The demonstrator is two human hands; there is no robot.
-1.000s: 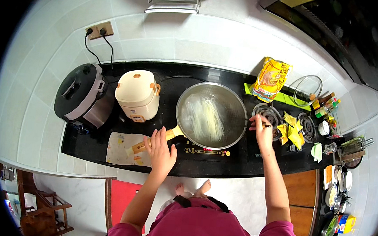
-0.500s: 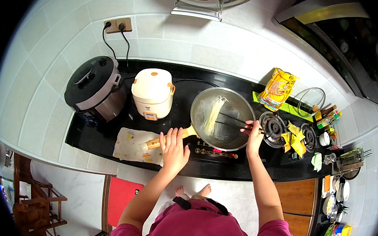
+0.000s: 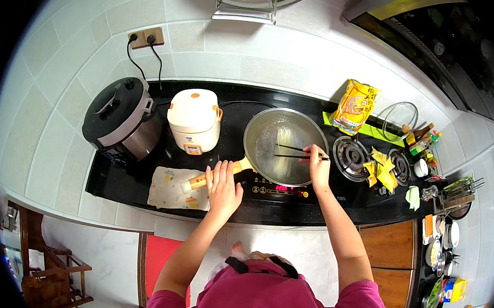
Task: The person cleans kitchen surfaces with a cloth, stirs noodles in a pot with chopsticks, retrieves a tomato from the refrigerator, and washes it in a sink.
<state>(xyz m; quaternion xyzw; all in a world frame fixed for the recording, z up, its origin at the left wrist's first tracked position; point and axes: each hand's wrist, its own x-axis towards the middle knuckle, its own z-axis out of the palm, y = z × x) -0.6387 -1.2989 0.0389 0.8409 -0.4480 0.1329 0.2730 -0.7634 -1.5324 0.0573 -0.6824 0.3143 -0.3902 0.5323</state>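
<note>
A deep frying pan (image 3: 256, 167) with a pale wooden handle stands on the lit induction cooker (image 3: 279, 189). Pale noodles (image 3: 284, 136) lie in a bundle in its cloudy water, partly blurred by the steam. My left hand (image 3: 222, 190) rests over the handle (image 3: 198, 181), its fingers laid across it and the thumb apart on the near side. In my right hand (image 3: 319, 169), above the pan's right rim, is a pair of dark chopsticks (image 3: 293, 152). Their tips reach left to the noodles, slightly spread.
Left of the pan stand a cream rice cooker (image 3: 194, 119) and a large black-lidded pressure cooker (image 3: 122, 116). A patterned cloth (image 3: 167, 189) lies under the handle's end. To the right are a coil burner (image 3: 350, 156), crumpled yellow packets (image 3: 382, 169), a yellow food bag (image 3: 354, 107) and a glass lid (image 3: 399, 120).
My right hand has moved left over the pan's rim, bringing the chopsticks more level. The noodle bundle looks fainter in the water. My left hand stays on the handle.
</note>
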